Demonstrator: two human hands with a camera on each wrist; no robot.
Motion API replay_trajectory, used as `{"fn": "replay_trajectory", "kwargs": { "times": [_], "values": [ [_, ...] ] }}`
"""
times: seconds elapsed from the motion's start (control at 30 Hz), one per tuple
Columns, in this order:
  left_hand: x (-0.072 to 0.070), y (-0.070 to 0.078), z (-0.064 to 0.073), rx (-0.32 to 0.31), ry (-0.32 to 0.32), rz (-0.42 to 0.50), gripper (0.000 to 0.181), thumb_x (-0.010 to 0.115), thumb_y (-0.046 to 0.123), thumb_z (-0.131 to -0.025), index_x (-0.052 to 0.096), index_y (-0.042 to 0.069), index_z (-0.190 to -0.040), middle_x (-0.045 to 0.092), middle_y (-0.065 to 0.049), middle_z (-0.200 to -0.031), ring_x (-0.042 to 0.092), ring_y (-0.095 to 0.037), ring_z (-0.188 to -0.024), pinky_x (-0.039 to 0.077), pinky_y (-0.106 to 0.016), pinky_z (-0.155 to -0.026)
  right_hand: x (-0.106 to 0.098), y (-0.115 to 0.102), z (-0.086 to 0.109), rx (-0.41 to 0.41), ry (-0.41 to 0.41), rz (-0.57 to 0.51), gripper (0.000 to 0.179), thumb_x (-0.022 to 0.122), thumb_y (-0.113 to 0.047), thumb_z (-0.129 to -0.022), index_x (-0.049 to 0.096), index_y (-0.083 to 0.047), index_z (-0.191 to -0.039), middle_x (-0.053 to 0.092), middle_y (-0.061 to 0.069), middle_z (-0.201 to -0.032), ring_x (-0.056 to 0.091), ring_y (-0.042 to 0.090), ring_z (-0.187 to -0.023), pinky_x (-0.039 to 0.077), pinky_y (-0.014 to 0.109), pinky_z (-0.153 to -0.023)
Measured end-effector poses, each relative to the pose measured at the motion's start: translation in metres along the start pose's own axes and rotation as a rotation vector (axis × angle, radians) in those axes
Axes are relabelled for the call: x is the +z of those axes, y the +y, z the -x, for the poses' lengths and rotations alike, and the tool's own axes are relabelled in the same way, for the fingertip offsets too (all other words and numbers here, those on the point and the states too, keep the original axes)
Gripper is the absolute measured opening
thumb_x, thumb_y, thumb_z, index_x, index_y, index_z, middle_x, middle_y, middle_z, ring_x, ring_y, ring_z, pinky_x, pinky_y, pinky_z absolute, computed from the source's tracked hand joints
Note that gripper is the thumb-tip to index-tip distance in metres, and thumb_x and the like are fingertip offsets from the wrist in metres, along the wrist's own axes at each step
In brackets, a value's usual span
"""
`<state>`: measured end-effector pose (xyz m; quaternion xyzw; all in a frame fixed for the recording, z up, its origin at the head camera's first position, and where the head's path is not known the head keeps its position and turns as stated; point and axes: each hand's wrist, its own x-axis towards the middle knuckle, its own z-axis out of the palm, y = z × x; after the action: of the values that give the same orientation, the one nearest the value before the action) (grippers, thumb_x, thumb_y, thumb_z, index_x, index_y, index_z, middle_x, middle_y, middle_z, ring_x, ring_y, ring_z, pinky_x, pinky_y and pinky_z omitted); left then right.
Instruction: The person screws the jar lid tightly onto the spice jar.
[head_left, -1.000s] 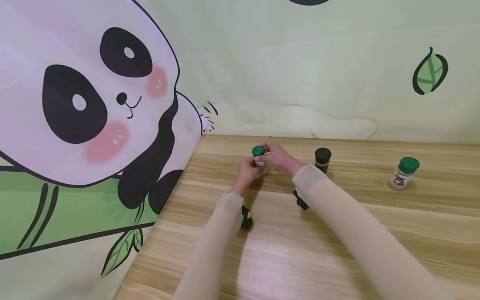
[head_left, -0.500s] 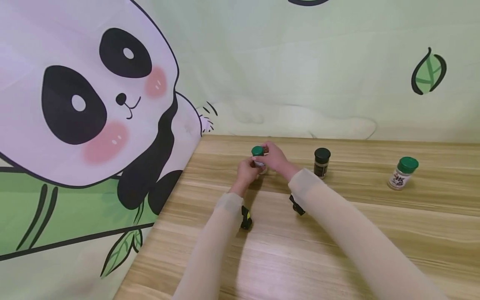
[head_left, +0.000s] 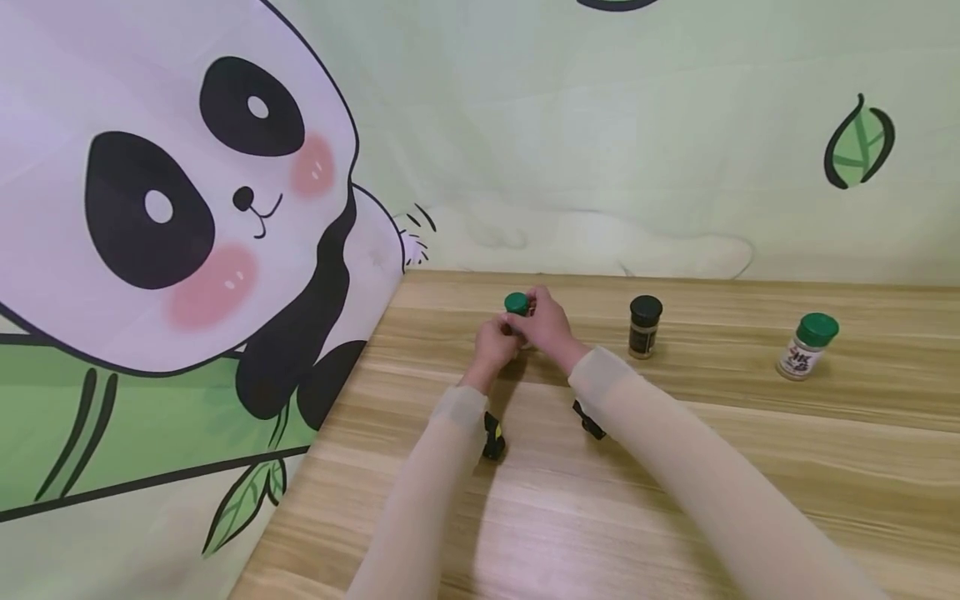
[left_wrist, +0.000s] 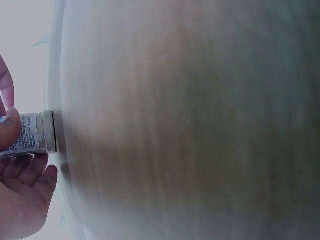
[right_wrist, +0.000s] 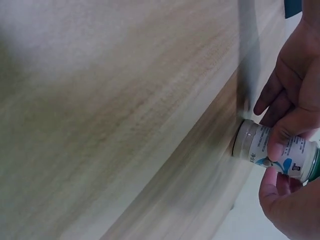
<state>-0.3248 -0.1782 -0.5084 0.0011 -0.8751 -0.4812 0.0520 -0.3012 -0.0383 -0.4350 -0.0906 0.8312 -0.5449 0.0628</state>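
Observation:
Near the back left of the table, an upright spice jar (head_left: 516, 302) with a green lid is between both hands. My left hand (head_left: 495, 346) grips its lower body, the thumb lying across the label in the right wrist view. From the other side my right hand (head_left: 549, 323) holds the jar's upper part, fingers curled behind it near the lid. In the right wrist view the printed white label (right_wrist: 277, 147) shows between the hands, and the jar's base is at the tabletop. The hands hide most of its body in the head view.
On the wooden table (head_left: 675, 500), a black-lidded spice jar (head_left: 643, 329) stands right of the hands. Further right stands another green-lidded jar (head_left: 806, 348). A panda-printed cloth (head_left: 562, 167) rises behind the table and along its left side. Black devices (head_left: 492, 437) sit at the wrists.
My right hand and forearm have shifted slightly left and toward me, the hand turning round the jar. The black-lidded jar has come fully into sight. The left hand stays in place on the jar.

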Motion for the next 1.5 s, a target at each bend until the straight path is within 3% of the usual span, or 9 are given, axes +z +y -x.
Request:
{"fn": "replay_trajectory", "kwargs": {
  "times": [0.1,0.2,0.3,0.37,0.47,0.63,0.73,1.07,1.5],
  "values": [
    [0.004,-0.003,-0.006,-0.016,0.016,-0.034,0.016,0.075,0.01,-0.081,0.074,0.003,-0.094,0.072,-0.01,-0.074,0.061,-0.019,-0.063,0.053,-0.031,-0.06,0.002,0.001,-0.002,0.012,0.006,0.009,0.05,0.069,-0.024,-0.099,0.043,0.003,-0.133,0.06,0.027,-0.134,0.058,0.038,-0.124,0.049,0.048,-0.106],
    [0.018,-0.036,-0.025,0.026,0.066,-0.077,0.014,0.074,0.013,-0.079,0.076,0.005,-0.091,0.074,-0.006,-0.075,0.062,-0.017,-0.065,0.052,-0.029,-0.061,0.003,0.002,-0.005,0.028,-0.01,0.012,0.06,0.072,-0.025,-0.096,0.04,0.002,-0.138,0.056,0.027,-0.141,0.055,0.039,-0.132,0.045,0.048,-0.112],
    [0.04,-0.089,-0.054,0.056,0.098,-0.102,0.015,0.074,0.015,-0.079,0.077,0.006,-0.09,0.076,-0.005,-0.08,0.063,-0.016,-0.07,0.053,-0.029,-0.063,0.002,0.003,-0.006,0.038,-0.045,0.015,0.072,0.075,-0.027,-0.094,0.035,0.002,-0.147,0.05,0.027,-0.149,0.049,0.04,-0.14,0.04,0.049,-0.119],
    [0.042,-0.095,-0.059,0.049,0.098,-0.131,0.016,0.076,0.017,-0.079,0.077,0.009,-0.093,0.077,-0.003,-0.085,0.063,-0.015,-0.073,0.054,-0.029,-0.066,-0.001,0.001,-0.006,0.039,-0.076,0.012,0.078,0.075,-0.027,-0.094,0.031,0.002,-0.151,0.047,0.028,-0.153,0.047,0.04,-0.142,0.038,0.049,-0.121],
    [0.033,-0.074,-0.046,0.094,0.103,-0.114,0.014,0.078,0.015,-0.076,0.075,0.011,-0.089,0.075,0.0,-0.077,0.059,-0.01,-0.067,0.05,-0.024,-0.059,-0.007,-0.002,-0.005,0.032,-0.128,0.008,0.08,0.074,-0.026,-0.094,0.029,0.004,-0.154,0.045,0.029,-0.155,0.045,0.041,-0.144,0.036,0.05,-0.121],
    [0.0,0.015,0.004,-0.036,0.007,-0.028,0.021,0.078,0.009,-0.086,0.076,0.001,-0.105,0.077,-0.016,-0.088,0.062,-0.015,-0.067,0.05,-0.023,-0.06,-0.018,-0.006,-0.007,-0.007,-0.223,0.01,0.077,0.072,-0.019,-0.096,0.029,0.007,-0.154,0.042,0.031,-0.155,0.043,0.042,-0.144,0.037,0.05,-0.121],
    [-0.005,0.039,0.02,-0.08,0.012,-0.024,0.026,0.075,0.003,-0.088,0.072,-0.005,-0.113,0.076,-0.024,-0.096,0.059,-0.014,-0.067,0.045,-0.018,-0.059,-0.025,-0.004,-0.009,-0.023,-0.305,-0.006,0.077,0.068,-0.016,-0.098,0.024,0.007,-0.157,0.037,0.031,-0.158,0.039,0.043,-0.148,0.036,0.051,-0.122],
    [-0.006,0.047,0.027,-0.114,-0.018,0.048,0.028,0.075,0.002,-0.091,0.07,-0.007,-0.117,0.075,-0.025,-0.114,0.057,-0.011,-0.077,0.044,-0.016,-0.066,-0.039,-0.001,-0.021,-0.011,-0.51,-0.034,0.073,0.056,-0.006,-0.103,0.015,0.0,-0.162,0.033,0.032,-0.161,0.04,0.045,-0.147,0.043,0.057,-0.114],
    [-0.007,0.046,0.028,-0.08,-0.02,0.044,0.028,0.075,0.002,-0.089,0.07,-0.008,-0.115,0.075,-0.027,-0.114,0.061,-0.015,-0.085,0.046,-0.017,-0.07,-0.036,-0.008,-0.026,0.041,-0.478,0.035,0.059,0.053,-0.008,-0.105,0.028,-0.002,-0.159,0.036,0.029,-0.161,0.038,0.043,-0.148,0.044,0.058,-0.113]
  ]
}}
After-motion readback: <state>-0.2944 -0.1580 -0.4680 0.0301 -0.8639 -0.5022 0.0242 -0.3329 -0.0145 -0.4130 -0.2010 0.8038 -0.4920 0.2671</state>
